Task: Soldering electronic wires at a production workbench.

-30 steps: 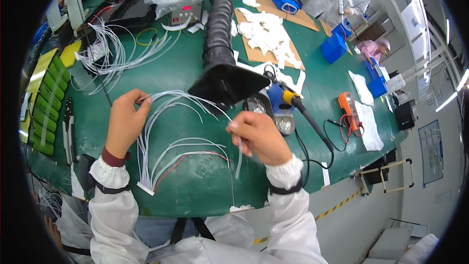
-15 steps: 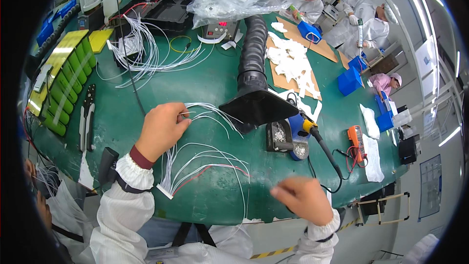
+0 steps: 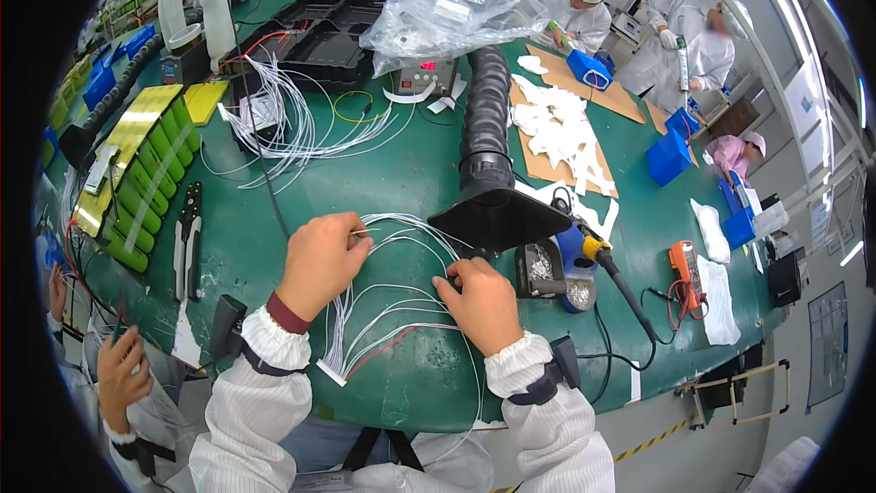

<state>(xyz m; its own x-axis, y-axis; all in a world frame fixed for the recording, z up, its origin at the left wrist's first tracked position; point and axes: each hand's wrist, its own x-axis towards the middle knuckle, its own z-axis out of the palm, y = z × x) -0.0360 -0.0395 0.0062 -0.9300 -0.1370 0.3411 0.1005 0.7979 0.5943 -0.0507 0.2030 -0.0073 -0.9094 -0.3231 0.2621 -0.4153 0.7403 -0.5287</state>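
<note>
A wire harness of thin white wires (image 3: 335, 329), with one red wire (image 3: 383, 353) among them, lies at the table's near side. At its near end is a white connector (image 3: 331, 372). My left hand (image 3: 321, 265) is closed in a pinch on some of the white wires, whose free ends arc away to the right. My right hand (image 3: 481, 306) is at those ends, thumb and forefinger drawn together beside the wires. What sits between its fingertips is too small to make out. Just beyond that hand hangs a black fume hood (image 3: 497, 219) on a ribbed hose.
Right of the hood stand a soldering iron (image 3: 620, 288) in its holder and an orange multimeter (image 3: 686, 274). Wire strippers (image 3: 188, 242) and a green battery pack (image 3: 146, 187) lie left, with a white wire heap (image 3: 306, 128) behind. A co-worker's hand (image 3: 123, 370) shows at lower left.
My right hand has moved up and left, from the table's near edge to the wire ends. My left hand keeps its pinch on the wires. The co-worker's hand at lower left has come up.
</note>
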